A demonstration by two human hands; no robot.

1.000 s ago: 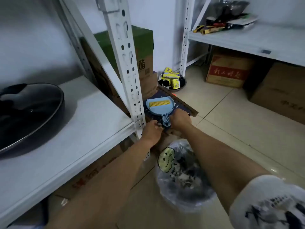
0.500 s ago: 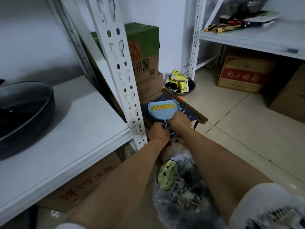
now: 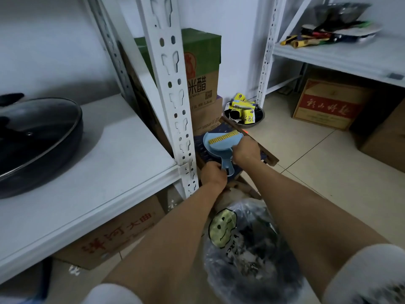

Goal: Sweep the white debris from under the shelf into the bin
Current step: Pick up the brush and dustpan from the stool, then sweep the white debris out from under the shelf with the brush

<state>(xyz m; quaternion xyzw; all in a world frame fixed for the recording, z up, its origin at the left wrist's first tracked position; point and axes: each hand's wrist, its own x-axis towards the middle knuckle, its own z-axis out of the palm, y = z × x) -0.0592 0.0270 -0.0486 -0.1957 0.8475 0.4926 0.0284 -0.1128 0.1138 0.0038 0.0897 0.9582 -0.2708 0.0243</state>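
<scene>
— Hands first: where are they?

— Both reach forward beside the white slotted steel shelf upright (image 3: 173, 99). The left hand (image 3: 213, 175) is curled shut around the handle of a light blue plastic dustpan (image 3: 219, 148). The right hand (image 3: 246, 151) is closed over the handle of a small blue brush with yellow bristles (image 3: 223, 137), which lies across the pan's mouth.

— What does the pan rest on?

— It sits over a dark blue board with a brown wooden edge (image 3: 266, 153), low by the tiled floor (image 3: 328, 183).

— And the bin?

— A round bin lined with a clear plastic bag printed with a yellow smiley face (image 3: 247, 244) stands between the forearms, nearer the camera than the pan; dark and pale scraps lie inside.

— White debris?

— Small white bits (image 3: 73, 269) lie on the floor beneath the white shelf board (image 3: 109, 172), beside a brown cardboard box with red characters (image 3: 114, 235). A black lidded pan (image 3: 37, 141) sits on that shelf.
</scene>
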